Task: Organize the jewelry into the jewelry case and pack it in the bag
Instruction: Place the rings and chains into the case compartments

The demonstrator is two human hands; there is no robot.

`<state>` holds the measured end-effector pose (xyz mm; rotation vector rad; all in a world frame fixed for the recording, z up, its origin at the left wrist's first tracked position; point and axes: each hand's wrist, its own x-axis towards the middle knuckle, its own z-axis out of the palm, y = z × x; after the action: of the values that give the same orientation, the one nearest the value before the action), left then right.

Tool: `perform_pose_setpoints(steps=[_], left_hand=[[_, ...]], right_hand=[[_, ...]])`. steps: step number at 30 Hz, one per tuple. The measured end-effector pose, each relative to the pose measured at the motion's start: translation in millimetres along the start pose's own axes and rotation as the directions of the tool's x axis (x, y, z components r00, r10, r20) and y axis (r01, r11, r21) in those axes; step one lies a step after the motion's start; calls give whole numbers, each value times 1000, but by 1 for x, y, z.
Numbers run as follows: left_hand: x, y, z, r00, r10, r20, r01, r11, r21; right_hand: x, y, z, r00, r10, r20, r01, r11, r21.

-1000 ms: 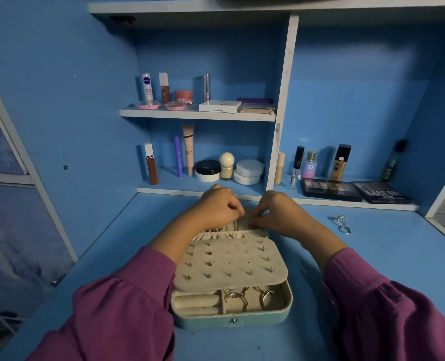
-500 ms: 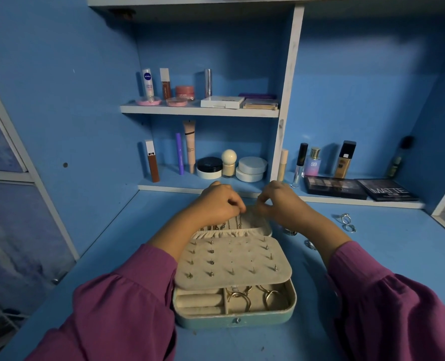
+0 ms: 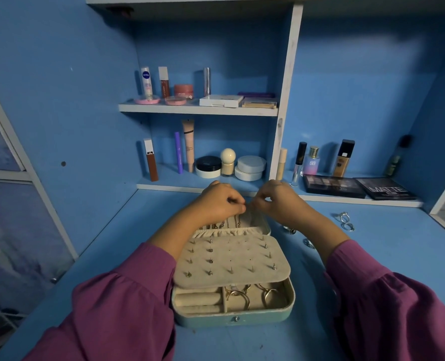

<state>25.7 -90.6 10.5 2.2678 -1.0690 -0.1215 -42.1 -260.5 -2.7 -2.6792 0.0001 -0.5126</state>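
The blue table (image 3: pixel 372 256) is cut off at the lower edge and partly covered by two purple sleeves (image 3: pixel 117 308). The shelf unit (image 3: pixel 198 109) behind it is cropped at the top; its cosmetics are seen clearly, though most labels are too small to be read. The open jewelry case (image 3: pixel 234 317) is set on the table between the forearms, its raised lid (image 3: pixel 252 220) largely hidden behind the hands. A beige earring panel (image 3: pixel 231 261) is laid over most of the tray, so only the front compartments are seen, with gold rings (image 3: pixel 238 295) in them. Thin chains (image 3: pixel 226 225) are seen hanging inside the lid; their upper ends are hidden. The left hand (image 3: pixel 216 201) and right hand (image 3: pixel 281 201) are held close together above the lid, fingers curled and fingertips nearly meeting. What is pinched between them cannot be told. A few silver rings (image 3: pixel 345 221) are left on the table to the right, apart from the case.
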Motion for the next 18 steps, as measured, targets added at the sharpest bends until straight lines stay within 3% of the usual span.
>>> perform_pose_setpoints(steps=[9,18], left_hand=[[-2,8,-4,996,-83,-25,72,953,-293],[3,6,-1,991,-115,-75,83,936,-341]], right_hand=[[-4,-20,-11,988,154,22,-150,907,393],[-2,-12,-7,980,198,-9,-172,871,461]])
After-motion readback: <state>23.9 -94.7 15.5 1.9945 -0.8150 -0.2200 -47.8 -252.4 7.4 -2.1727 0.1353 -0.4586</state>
